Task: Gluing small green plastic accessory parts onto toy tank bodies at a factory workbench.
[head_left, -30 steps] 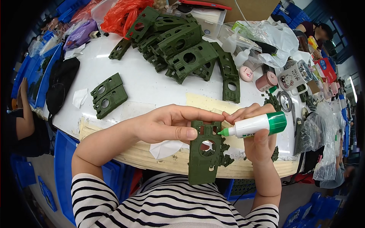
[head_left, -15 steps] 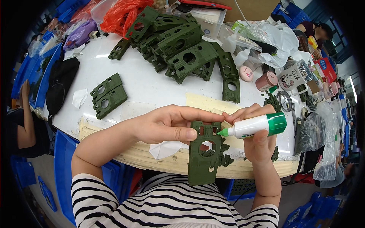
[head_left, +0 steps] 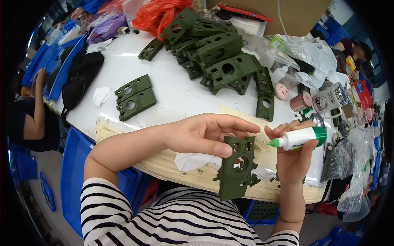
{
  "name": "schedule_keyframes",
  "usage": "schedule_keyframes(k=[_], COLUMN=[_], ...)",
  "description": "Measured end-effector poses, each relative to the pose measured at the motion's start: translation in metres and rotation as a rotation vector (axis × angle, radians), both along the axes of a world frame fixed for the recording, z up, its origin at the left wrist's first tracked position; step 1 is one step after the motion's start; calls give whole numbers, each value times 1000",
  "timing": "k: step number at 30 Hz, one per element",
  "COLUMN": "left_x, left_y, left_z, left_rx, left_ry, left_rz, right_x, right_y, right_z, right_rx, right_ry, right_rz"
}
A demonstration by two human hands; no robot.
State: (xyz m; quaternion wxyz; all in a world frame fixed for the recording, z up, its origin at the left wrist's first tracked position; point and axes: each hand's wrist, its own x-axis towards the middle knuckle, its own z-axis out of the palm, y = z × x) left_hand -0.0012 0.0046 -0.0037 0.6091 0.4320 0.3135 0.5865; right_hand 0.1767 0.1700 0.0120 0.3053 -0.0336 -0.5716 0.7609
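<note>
Left hand (head_left: 205, 133) pinching dark-green plastic hull (head_left: 232, 184) with round hole, near edge of white-topped bench (head_left: 176, 96); right hand (head_left: 293, 164) gripping white squeeze bottle (head_left: 298, 139) (green nozzle (head_left: 274, 142), earlier at hull, now clear).

left hand (head_left: 199, 133) partly hidden behind a flat dark green plastic piece (head_left: 233, 185), dark green bits (head_left: 254, 180) too tiny to make out, black-and-white striped shirt (head_left: 188, 217) cut off below

bare hands (head_left: 197, 133) (head_left: 294, 164), green plastic part (head_left: 233, 183) in the left, white-and-green bottle (head_left: 301, 138) in the right
</note>
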Motion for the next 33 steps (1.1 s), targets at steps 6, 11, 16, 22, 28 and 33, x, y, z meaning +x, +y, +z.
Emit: schedule_keyframes(k=[6,11,16,22,28,33], left_x=[-5,-19,-16,-8,-12,-12], left_y=[-20,-92,-159,-185,-179,-174], left_z=[10,15,-10,-18,-8,-4], left_rx=[-1,-69,-217,-408,-358,-383], left_ry=[-47,148,408,1122,1654,1759], left_rz=[160,591,984,1046,1087,1146], right_x=[3,6,10,8,5,7], right_y=[3,4,2,1,-4,-1], right_z=[4,5,6,5,4,4], right_rx=[-38,-55,-39,8,35,80], right_ry=[13,33,40,39,55,67], right_rz=[-22,4,24,68,39,76])
